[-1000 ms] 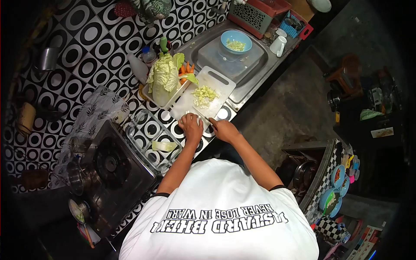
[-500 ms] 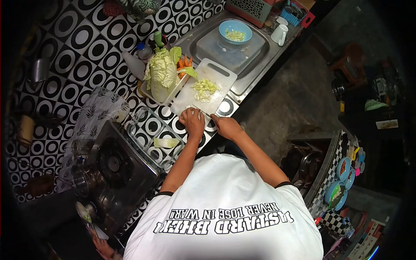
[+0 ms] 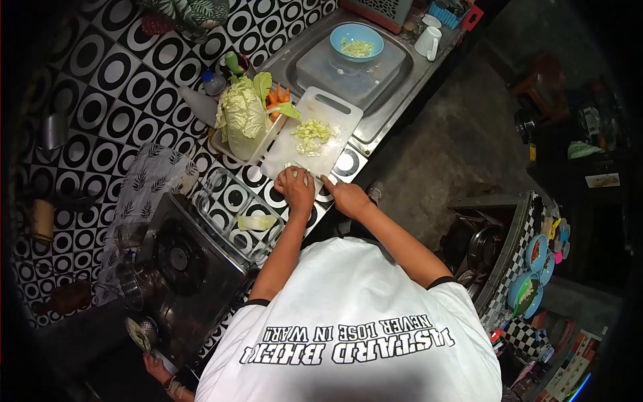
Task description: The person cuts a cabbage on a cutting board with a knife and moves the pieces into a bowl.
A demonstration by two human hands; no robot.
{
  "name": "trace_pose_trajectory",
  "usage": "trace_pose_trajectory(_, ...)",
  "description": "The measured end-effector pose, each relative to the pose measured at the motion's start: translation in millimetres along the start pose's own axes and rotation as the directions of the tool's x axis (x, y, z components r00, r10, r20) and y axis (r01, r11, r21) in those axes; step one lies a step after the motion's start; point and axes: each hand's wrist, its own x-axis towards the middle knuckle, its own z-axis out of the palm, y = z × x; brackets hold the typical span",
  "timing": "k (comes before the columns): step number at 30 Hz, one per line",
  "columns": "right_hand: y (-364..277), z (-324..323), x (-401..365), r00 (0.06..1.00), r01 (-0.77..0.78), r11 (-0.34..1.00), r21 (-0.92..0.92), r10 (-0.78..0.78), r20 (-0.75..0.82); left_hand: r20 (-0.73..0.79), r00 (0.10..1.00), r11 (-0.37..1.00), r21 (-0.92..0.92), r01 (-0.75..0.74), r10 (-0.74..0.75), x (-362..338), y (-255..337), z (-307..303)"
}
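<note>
My left hand (image 3: 295, 187) is closed over a small pale piece of napa cabbage (image 3: 288, 166), mostly hidden under the fingers, at the near end of the white cutting board (image 3: 341, 120). Just to its right, my right hand (image 3: 346, 199) is wrapped round a knife whose blade barely shows beside the left fingers. Chopped cabbage (image 3: 313, 137) lies in a loose pile on the board. A whole napa cabbage (image 3: 242, 117) and carrots (image 3: 278, 100) sit in a white container (image 3: 251, 158) left of the board.
A blue bowl (image 3: 357, 43) of chopped cabbage stands on a lid-like panel over the sink (image 3: 288, 63). A clear glass dish (image 3: 224, 201) holds a cabbage piece (image 3: 256, 222). The stove (image 3: 194, 268) is at left; another person's hand (image 3: 155, 368) is at lower left.
The view has shifted slightly. My hands stay at the board's near end with little visible movement. The other person's hand at lower left has moved a little.
</note>
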Motion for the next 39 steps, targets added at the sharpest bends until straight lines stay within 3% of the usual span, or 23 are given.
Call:
trace_pose_trajectory(16,-0.5,6.1,-1.1,1.0,0.021,0.997,-0.078,-0.021,0.004,0.015,1.0,1.0,0.007,0.006,-0.006,1.5,-0.6,0.5)
trace_pose_trajectory(39,9.9,11.8,1.8,0.997,-0.058,0.996,0.064,0.055,0.046,0.05,0.999,1.0,-0.001,-0.009,0.009,3.3,-1.3,-1.4)
